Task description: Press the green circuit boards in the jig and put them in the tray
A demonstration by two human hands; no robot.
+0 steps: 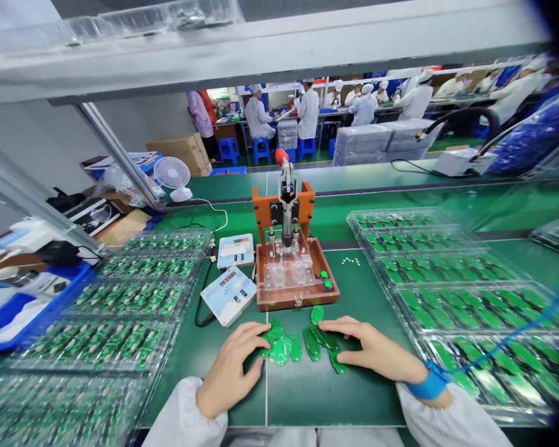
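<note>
Green circuit boards (282, 345), green mat (317, 391), orange-brown test jig (294, 297).

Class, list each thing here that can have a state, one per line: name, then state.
Left hand: open, resting on left boards.
Right hand: open, resting on right boards.
Press: handle upright.
Left trays: filled with boards.
Right trays: filled with boards.
Strap: worn on right wrist, cord attached.
Counter: digits lit.
Fan: cannot tell if running.
</note>
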